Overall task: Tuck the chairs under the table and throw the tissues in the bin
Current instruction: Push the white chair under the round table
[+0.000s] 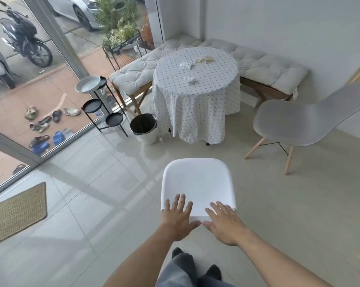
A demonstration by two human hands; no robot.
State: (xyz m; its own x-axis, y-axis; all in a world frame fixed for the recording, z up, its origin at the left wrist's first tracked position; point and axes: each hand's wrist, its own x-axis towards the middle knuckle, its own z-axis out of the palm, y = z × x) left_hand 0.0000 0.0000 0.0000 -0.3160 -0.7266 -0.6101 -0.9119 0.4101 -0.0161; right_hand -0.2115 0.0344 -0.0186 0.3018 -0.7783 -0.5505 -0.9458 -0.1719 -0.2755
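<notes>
A white chair (pixel 197 181) stands on the tiled floor right in front of me, well short of the table. My left hand (pixel 178 217) and my right hand (pixel 224 223) hover at its near edge with fingers spread, holding nothing. A grey chair (pixel 295 121) with wooden legs stands to the right of the round table (pixel 195 96), which wears a dotted cloth. Crumpled tissues lie on the tabletop: one (pixel 185 65) at the back, a beige one (pixel 204 59) beside it, a small one (pixel 192 79) nearer me. A white bin (pixel 144 127) with a black liner stands left of the table.
A cushioned corner bench (pixel 268 67) wraps behind the table. A black tiered plant stand (pixel 104 104) with a white bowl stands by the glass wall on the left. A woven mat (pixel 15 212) lies at the left. Bare floor tiles separate the white chair from the table.
</notes>
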